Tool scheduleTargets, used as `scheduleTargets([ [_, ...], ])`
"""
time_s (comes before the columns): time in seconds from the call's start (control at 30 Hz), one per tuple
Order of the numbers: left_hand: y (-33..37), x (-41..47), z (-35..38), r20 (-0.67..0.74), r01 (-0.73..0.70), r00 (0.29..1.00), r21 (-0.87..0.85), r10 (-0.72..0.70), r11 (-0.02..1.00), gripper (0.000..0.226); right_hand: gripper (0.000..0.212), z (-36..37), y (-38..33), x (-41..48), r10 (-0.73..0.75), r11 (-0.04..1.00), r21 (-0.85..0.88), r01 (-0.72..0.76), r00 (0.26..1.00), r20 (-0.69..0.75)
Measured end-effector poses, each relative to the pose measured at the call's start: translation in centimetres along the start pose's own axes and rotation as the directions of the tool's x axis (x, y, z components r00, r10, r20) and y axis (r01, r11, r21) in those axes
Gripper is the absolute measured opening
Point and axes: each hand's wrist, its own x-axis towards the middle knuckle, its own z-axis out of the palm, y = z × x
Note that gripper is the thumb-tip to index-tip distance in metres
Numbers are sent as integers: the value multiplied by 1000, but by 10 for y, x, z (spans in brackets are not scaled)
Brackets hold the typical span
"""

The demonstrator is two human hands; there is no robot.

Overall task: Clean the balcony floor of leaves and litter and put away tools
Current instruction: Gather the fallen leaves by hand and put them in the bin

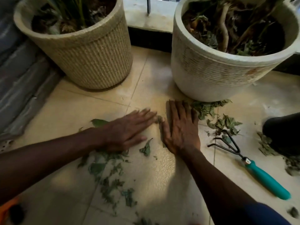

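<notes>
- Dry leaves (103, 169) lie strewn on the tiled floor (155, 179) under the left forearm and just right of the right hand; a small clump sits between the fingertips
- Left hand (128, 129) and right hand (181, 127) lie flat, fingers straight, gripping nothing; probably set to sweep litter together
- Hand rake (247, 161) lies untouched, right of the right hand

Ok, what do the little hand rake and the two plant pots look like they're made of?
Hand rake: thin dark prongs look like painted metal; the teal handle looks like smooth plastic or rubber, slightly glossy. Left pot: beige, matte, ribbed wall, probably moulded plastic or cement; hard to tell. Right pot: whitish, similar ribbing, matte and dusty, likely the same.
</notes>
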Motion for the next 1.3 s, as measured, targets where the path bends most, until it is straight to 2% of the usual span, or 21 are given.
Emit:
scheduleTargets([
  [0.07,-1,-30,6,-73,16,997,-67,-21,998,71,72,-1,0,0,-8,1000,17,8,1000,0],
  [0.13,-11,-39,6,-158,165,971,-105,-180,981,75,75,-2,-1,-1,-14,1000,21,14,1000,-1],
  [0.2,-20,-31,3,-137,358,919,-100,-369,928,86,77,-2,0,-2,-21,1000,12,21,1000,1],
  [0.27,-17,-16,5,-97,478,873,-25,-478,878,97,78,-2,-1,-2,-28,1000,-3,28,1000,-5],
  [0.33,2,-6,14,-81,447,893,63,-442,892,99,77,-1,-2,-1,-27,999,-22,27,999,-17],
  [0.4,29,-7,21,-21,315,949,63,-315,947,95,77,-2,-2,-2,-30,998,-51,30,1000,-3],
  [0.47,49,-18,15,55,223,972,58,-227,973,92,79,-4,-3,-3,-31,998,-54,32,999,21],
  [0.63,46,-87,-40,110,289,951,27,-291,957,84,84,-10,-2,-5,-33,998,-51,37,996,87],
  [0.73,26,-144,-65,103,184,974,176,-203,967,78,85,-10,-3,-4,-50,997,-53,55,996,77],
  [0.8,10,-174,-63,99,131,983,190,-152,973,75,86,-9,-5,-4,-56,995,-82,62,996,73],
  [0.9,-12,-188,-25,40,263,962,115,-269,958,79,86,-6,-8,-4,-54,994,-89,60,997,60],
  [1.0,-18,-179,22,-108,505,858,-12,-503,863,88,81,-3,-8,1,-64,996,-57,66,998,27],
  [1.03,-16,-172,34,-144,533,831,-72,-538,843,89,79,-2,-6,2,-83,995,-51,84,996,22],
  [1.23,29,-116,69,-299,558,746,-207,-595,803,88,72,3,-7,-1,-90,993,-80,89,996,-12],
  [1.3,48,-92,65,-290,516,757,-282,-585,809,88,71,4,-12,-6,-72,991,-111,69,997,-29],
])
